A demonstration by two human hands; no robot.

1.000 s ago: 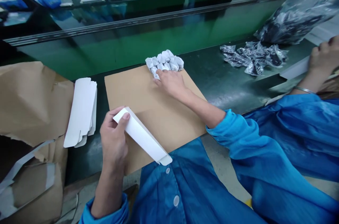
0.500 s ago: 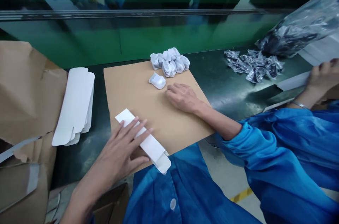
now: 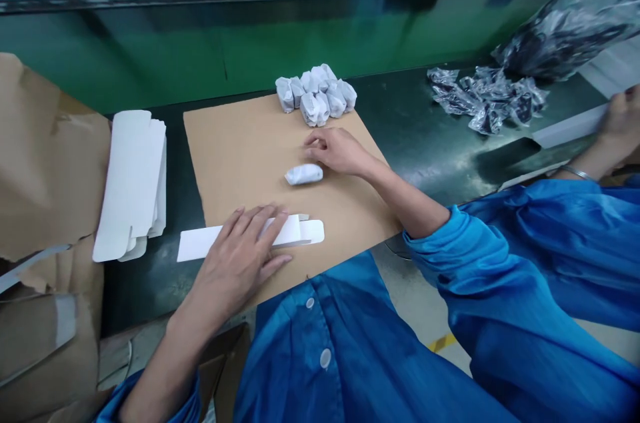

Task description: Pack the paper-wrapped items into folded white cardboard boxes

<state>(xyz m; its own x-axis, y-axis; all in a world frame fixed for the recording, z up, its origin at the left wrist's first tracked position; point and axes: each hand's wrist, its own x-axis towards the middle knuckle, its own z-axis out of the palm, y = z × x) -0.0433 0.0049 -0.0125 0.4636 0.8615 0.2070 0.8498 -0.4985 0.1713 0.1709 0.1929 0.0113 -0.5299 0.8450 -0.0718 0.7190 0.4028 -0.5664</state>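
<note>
My left hand point(image 3: 243, 253) lies over a slim white paper box point(image 3: 200, 243), fingers across its top and thumb on the near side. The box's right end is open with a flap point(image 3: 314, 231) sticking out. Just beyond it a small piece wrapped in white paper point(image 3: 304, 174) rests on the brown cardboard sheet point(image 3: 235, 163). My right hand point(image 3: 336, 148) hovers or rests right behind that piece, thumb and fingers apart and slightly bent, nothing visible in them. Several more wrapped pieces point(image 3: 317, 93) sit grouped at the cardboard's far edge.
Flat white box blanks point(image 3: 127, 183) are stacked at left beside a large brown paper-covered carton point(image 3: 45, 163). Several clear-bagged dark parts point(image 3: 487, 96) lie at right, near a big plastic bag point(image 3: 575, 23). Another person's hand point(image 3: 623, 123) shows at the right edge.
The white box has turned from slanted to nearly level under my left hand. The single wrapped piece has come nearer and turned; my right hand has shifted to its far side, fingers opening.
</note>
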